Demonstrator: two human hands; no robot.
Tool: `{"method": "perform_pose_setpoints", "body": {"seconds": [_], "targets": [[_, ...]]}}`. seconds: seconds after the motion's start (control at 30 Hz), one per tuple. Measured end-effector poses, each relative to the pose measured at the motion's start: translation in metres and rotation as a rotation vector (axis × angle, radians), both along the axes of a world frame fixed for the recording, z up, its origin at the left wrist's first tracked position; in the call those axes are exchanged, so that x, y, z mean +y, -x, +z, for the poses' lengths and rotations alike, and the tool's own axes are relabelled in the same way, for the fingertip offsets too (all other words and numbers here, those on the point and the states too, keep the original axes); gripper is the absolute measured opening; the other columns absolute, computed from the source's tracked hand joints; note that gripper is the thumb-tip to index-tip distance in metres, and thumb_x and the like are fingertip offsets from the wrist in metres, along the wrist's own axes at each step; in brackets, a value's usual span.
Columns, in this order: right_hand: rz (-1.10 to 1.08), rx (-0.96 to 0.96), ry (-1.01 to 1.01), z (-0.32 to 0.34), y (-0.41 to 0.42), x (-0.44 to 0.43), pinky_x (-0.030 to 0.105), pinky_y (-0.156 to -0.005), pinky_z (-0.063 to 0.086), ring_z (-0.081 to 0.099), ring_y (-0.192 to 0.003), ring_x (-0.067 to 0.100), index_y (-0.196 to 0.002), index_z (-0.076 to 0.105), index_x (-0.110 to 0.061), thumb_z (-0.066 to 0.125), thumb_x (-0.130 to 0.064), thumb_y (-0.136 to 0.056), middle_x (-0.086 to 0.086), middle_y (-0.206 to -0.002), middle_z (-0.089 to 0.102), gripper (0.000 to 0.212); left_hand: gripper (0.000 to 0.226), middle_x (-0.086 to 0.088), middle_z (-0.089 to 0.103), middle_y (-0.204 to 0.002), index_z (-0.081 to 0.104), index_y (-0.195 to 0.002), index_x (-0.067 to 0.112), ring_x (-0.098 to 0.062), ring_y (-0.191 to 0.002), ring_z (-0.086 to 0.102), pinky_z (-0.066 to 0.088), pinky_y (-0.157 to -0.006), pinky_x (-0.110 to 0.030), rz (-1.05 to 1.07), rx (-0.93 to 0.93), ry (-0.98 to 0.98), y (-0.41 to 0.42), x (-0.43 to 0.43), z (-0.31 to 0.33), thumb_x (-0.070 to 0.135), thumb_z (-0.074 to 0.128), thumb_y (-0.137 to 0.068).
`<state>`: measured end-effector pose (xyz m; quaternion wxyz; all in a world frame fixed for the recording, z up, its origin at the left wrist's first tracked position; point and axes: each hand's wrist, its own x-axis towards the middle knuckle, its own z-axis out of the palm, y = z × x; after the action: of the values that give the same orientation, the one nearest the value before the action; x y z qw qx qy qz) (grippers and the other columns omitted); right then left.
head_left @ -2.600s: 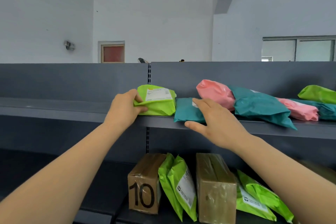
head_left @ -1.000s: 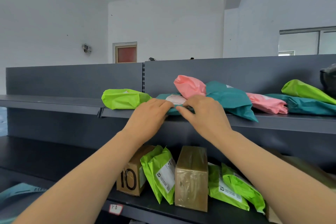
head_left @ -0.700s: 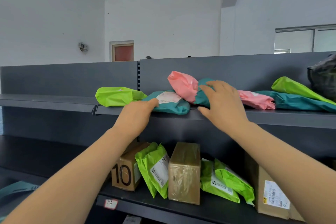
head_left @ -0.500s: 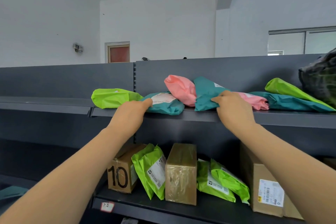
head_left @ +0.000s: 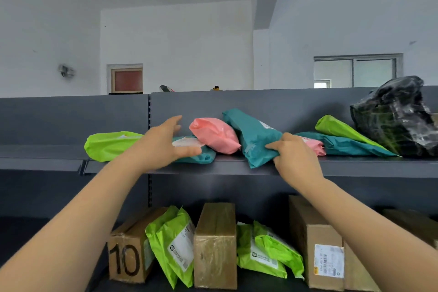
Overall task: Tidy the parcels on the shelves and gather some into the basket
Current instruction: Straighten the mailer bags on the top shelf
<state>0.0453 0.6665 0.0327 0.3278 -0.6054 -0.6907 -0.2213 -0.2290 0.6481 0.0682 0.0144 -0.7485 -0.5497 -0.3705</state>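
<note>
- Two grey shelf levels held the parcels: the upper shelf carried soft mailers, the lower shelf boxes and mailers stood on edge.
- On the upper shelf, from left to right, lay a lime-green parcel, a flat teal parcel with a white label on top (its print too blurred to read), a pink parcel leaning on it, a tilted teal parcel, a small pink parcel, a long teal parcel with a green parcel lying on it, and a black wrapped bundle at the far right.
- The left hand was over the flat teal parcel, fingers straight and spread apart; whether it touched could not be told.
- The right hand pinched the tilted teal parcel's lower right edge, thumb and curled fingers clamped on the plastic, near the shelf's front lip.
- The lower shelf held a cardboard box marked "10" in black, green mailers with white labels, a taped brown box, more green mailers and a tall cardboard box bearing a barcode label.
- The label text was too small to read.
</note>
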Motion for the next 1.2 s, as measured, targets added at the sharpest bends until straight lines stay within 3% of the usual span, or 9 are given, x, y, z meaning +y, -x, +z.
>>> {"method": "perform_pose_setpoints", "body": {"seconds": [0.13,0.33,0.43,0.53,0.63,0.8,0.93,1.2], "targets": [[0.008,0.0,-0.006,0.001,0.004,-0.001,0.034,-0.082,0.047,0.049,-0.112,0.023,-0.125,0.061,-0.027,0.05,-0.019,-0.089,0.003,-0.116,0.054,0.039,0.083,-0.012,0.044,-0.143,0.02,-0.15,0.02,-0.027,-0.132,0.04,0.033,-0.102,-0.033,0.059,0.009,-0.077,-0.037,0.02,0.016,0.052,0.059,-0.085],[-0.016,-0.035,-0.009,-0.002,0.003,0.0,0.033,-0.083,0.048,0.047,-0.115,0.019,-0.129,0.057,-0.029,0.051,-0.038,-0.09,0.0,-0.12,0.051,0.041,0.071,-0.008,0.044,-0.143,0.037,-0.143,0.019,-0.028,-0.129,0.042,0.035,-0.103,-0.035,0.124,0.05,0.004,-0.055,0.065,0.026,0.043,0.067,-0.083],[-0.016,-0.051,0.012,-0.006,0.005,0.0,0.036,-0.089,0.047,0.043,-0.119,0.018,-0.132,0.054,-0.027,0.051,-0.063,-0.083,-0.001,-0.125,0.048,0.061,0.051,-0.009,0.057,-0.128,0.055,-0.125,0.016,-0.028,-0.115,0.053,0.042,-0.093,-0.034,0.172,0.075,0.025,-0.056,0.072,0.022,0.033,0.072,-0.08],[-0.018,-0.052,0.05,-0.009,0.009,-0.002,0.038,-0.093,0.045,0.039,-0.122,0.018,-0.131,0.054,-0.023,0.039,-0.079,-0.076,-0.001,-0.128,0.046,0.08,0.02,-0.01,0.067,-0.104,0.068,-0.092,0.011,-0.028,-0.097,0.06,0.044,-0.077,-0.03,0.207,0.078,-0.053,-0.052,0.072,0.016,0.021,0.074,-0.076],[-0.025,0.009,0.039,-0.008,0.014,0.001,0.039,-0.097,0.042,0.039,-0.123,0.021,-0.13,0.054,-0.02,0.034,-0.07,-0.085,0.002,-0.129,0.047,0.071,0.007,-0.011,0.069,-0.088,0.07,-0.076,0.008,-0.029,-0.089,0.063,0.047,-0.072,-0.03,0.183,0.065,-0.149,-0.048,0.063,0.013,0.014,0.072,-0.074],[-0.067,0.027,-0.047,-0.004,0.025,0.007,0.041,-0.094,0.041,0.044,-0.117,0.026,-0.13,0.05,-0.021,0.041,-0.062,-0.089,0.005,-0.124,0.048,0.058,0.008,-0.007,0.071,-0.084,0.072,-0.07,0.009,-0.025,-0.083,0.063,0.048,-0.077,-0.031,0.055,-0.021,-0.328,-0.036,0.046,0.009,0.002,0.07,-0.072],[0.103,0.122,-0.19,0.003,0.036,0.004,0.04,-0.095,0.038,0.044,-0.115,0.029,-0.139,0.041,-0.02,0.055,-0.052,-0.088,0.007,-0.13,0.047,0.061,0.01,-0.005,0.068,-0.085,0.072,-0.072,0.007,-0.028,-0.082,0.063,0.049,-0.079,-0.036,-0.022,-0.112,-0.514,-0.022,0.045,0.001,-0.002,0.074,-0.068],[0.085,0.042,-0.093,0.006,0.043,0.002,0.043,-0.106,0.035,0.036,-0.13,0.027,-0.145,0.031,-0.025,0.055,-0.061,-0.082,0.002,-0.145,0.036,0.076,0.005,-0.004,0.066,-0.085,0.072,-0.076,0.009,-0.023,-0.08,0.058,0.042,-0.074,-0.029,0.036,-0.169,-0.502,-0.012,0.043,-0.004,0.008,0.075,-0.073]]}}
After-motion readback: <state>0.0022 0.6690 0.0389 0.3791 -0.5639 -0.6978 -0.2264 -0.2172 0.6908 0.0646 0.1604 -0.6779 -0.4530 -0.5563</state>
